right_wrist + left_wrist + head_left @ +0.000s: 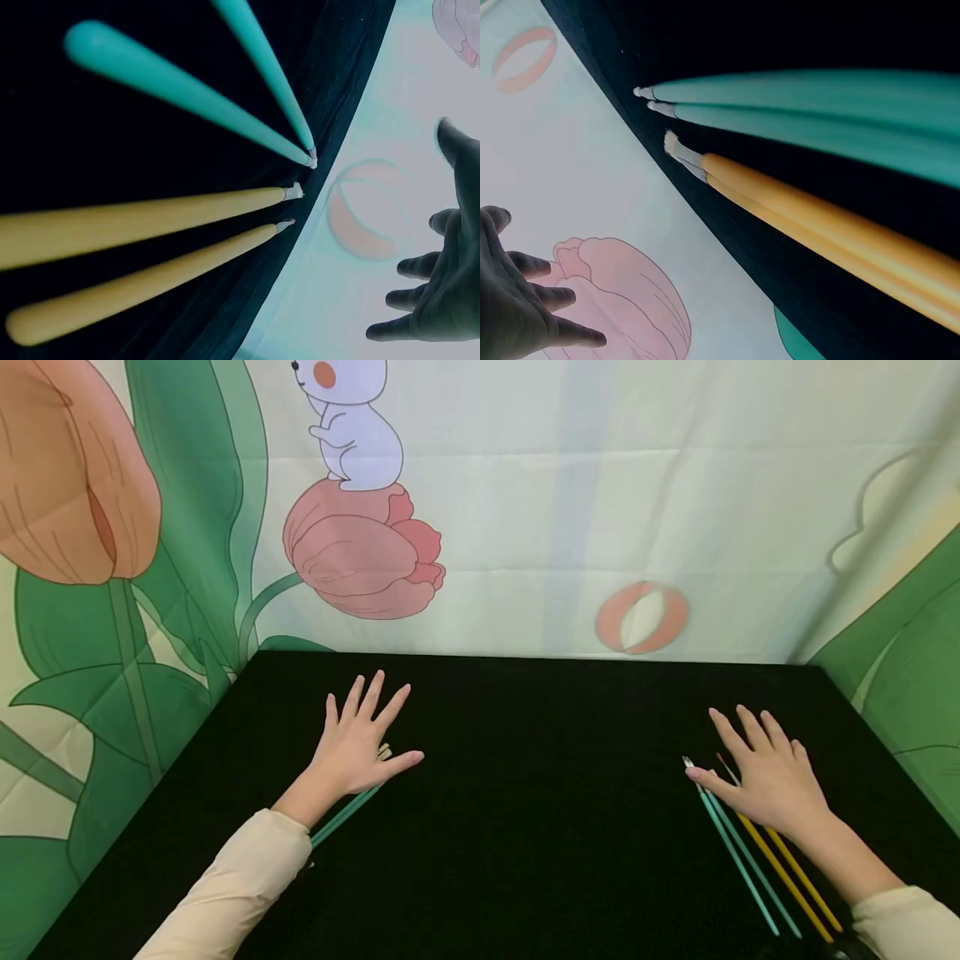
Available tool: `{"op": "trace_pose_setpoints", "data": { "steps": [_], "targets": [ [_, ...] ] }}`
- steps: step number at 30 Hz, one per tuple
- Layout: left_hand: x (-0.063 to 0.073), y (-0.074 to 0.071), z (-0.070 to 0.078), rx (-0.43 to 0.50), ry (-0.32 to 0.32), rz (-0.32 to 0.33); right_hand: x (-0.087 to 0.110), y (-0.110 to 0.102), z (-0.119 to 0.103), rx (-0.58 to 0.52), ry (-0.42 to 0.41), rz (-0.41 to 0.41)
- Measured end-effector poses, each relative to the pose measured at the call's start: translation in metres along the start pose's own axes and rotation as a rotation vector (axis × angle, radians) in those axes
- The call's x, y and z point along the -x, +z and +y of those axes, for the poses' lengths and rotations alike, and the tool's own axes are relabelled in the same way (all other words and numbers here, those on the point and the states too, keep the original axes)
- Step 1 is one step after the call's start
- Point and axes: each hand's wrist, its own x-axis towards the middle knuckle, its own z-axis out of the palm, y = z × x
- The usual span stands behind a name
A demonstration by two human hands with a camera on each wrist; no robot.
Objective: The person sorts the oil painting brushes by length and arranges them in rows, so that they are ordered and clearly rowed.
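Observation:
With fingers spread straight, my left hand is held over a group of paintbrushes on the left of the black table. Teal paintbrushes show from under it in the head view, while the hand and sleeve hide most of the rest. The left wrist view shows two teal brushes beside yellow brushes lying close together. My right hand, its fingers extended, hovers over another group: two teal brushes and two yellow brushes, fanned slightly apart. Neither hand grips anything.
A black cloth covers the table. Behind it hangs a pale curtain printed with tulips, leaves and a small white animal. Green printed fabric borders the right side. A dark object peeks in near the right sleeve.

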Motion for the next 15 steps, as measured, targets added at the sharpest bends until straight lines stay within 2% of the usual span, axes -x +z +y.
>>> {"op": "trace_pose_setpoints", "data": {
  "steps": [5,15],
  "targets": [
    [0.006,0.001,-0.009,0.021,0.028,0.004,0.006,0.001,0.008,0.015,-0.020,0.007],
    [0.022,0.002,-0.034,0.092,0.132,0.069,0.014,0.003,0.018,0.029,-0.035,0.012]
  ]
}}
